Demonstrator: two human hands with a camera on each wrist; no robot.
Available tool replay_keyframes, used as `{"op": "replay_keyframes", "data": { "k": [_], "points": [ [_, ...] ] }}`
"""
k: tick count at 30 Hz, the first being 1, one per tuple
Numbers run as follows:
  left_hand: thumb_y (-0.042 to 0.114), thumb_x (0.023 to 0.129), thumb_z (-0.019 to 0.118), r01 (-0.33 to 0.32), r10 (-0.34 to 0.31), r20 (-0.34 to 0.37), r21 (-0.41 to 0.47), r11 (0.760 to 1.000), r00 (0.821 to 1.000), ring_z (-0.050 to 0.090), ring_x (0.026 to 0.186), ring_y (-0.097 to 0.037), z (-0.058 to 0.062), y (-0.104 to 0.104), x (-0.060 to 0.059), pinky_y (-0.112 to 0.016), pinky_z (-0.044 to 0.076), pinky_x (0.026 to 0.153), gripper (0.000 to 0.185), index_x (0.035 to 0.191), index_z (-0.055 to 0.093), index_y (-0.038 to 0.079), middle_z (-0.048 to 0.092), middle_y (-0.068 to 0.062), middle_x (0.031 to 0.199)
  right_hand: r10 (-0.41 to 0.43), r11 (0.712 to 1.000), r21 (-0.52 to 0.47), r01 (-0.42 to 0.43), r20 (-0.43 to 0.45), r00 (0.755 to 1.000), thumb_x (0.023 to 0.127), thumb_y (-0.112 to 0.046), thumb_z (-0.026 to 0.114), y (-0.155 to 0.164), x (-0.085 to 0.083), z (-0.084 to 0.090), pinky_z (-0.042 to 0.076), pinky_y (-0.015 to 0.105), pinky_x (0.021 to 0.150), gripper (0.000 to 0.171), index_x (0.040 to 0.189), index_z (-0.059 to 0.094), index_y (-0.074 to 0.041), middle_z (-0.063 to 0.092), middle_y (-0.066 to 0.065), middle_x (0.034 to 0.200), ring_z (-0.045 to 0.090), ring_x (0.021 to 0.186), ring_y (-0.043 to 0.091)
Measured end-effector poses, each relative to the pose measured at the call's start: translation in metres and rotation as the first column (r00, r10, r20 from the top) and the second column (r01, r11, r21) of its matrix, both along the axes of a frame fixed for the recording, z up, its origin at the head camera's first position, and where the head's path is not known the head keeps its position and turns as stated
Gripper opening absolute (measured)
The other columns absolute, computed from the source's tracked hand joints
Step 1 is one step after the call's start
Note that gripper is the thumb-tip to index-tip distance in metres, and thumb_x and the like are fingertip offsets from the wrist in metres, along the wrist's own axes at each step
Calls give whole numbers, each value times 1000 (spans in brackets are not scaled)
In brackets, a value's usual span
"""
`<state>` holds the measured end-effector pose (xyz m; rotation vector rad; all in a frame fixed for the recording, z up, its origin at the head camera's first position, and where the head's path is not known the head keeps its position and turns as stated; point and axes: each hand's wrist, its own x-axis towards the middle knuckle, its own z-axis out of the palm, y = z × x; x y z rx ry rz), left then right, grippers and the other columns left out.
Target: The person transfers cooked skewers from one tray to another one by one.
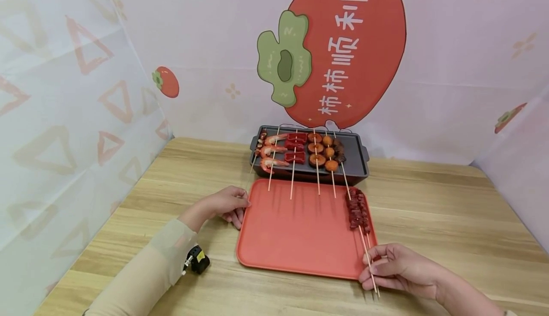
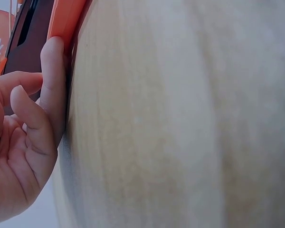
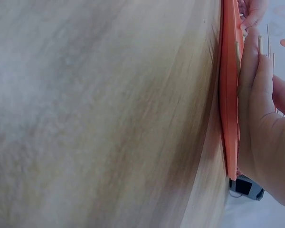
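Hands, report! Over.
Left hand touching flat red plastic tray edge. Right hand pinching wooden meat skewers on tray. Nothing blocking.

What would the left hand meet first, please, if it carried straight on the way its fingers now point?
Almost at once, the orange tray: the left hand points rightward and its fingertips already rest against the tray's left rim. Beyond the rim, the tray floor looks bare until the meat skewers on the far side.

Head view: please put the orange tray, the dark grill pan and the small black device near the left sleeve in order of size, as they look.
1. orange tray
2. dark grill pan, though it stands farther from the camera
3. small black device
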<state>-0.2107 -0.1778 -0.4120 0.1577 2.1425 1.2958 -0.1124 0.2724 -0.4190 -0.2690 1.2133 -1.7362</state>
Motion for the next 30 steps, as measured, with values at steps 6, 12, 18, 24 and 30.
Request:
{"op": "replay_keyframes", "data": {
  "k": [6,12,18,24,30],
  "points": [
    [14,104,47,0,0,-2,-4,1000,1000,66,49,-11,1,0,-1,-17,40,42,18,90,52,3,61,-4,59,-29,999,27,29,10,1000,100,4,44,-2,1,2,55,26,94,18,111,56,-4,74,13,106,73,101,23],
    [13,104,47,-2,2,3,-6,1000,1000,67,49,-12,0,0,0,-17,40,42,18,90,52,3,61,-5,59,-65,992,104,65,-9,998,102,-2,45,-1,2,7,56,26,91,20,118,58,-2,75,11,106,74,101,23],
    [14,104,48,-6,6,8,-3,1000,1000,67,50,-12,-2,-2,0,-17,40,41,18,89,53,3,61,-4,58,-53,991,120,58,-39,998,105,-9,42,7,1,14,56,29,93,31,129,57,3,72,15,116,72,105,22],
    [14,104,48,-6,6,7,5,1000,1000,67,50,-12,-2,-3,0,-17,40,41,19,90,53,3,61,-4,58,-79,987,135,87,-66,995,105,-9,41,17,-3,17,55,28,94,31,128,61,-1,73,11,113,72,103,17],
    [14,104,48,-8,8,9,9,1000,1000,67,50,-12,-3,-2,0,-17,40,42,19,90,53,3,61,-5,59,-122,978,153,140,-122,985,106,-9,40,24,-15,19,55,26,95,29,124,62,-5,74,6,113,71,106,15]
  ]
}}
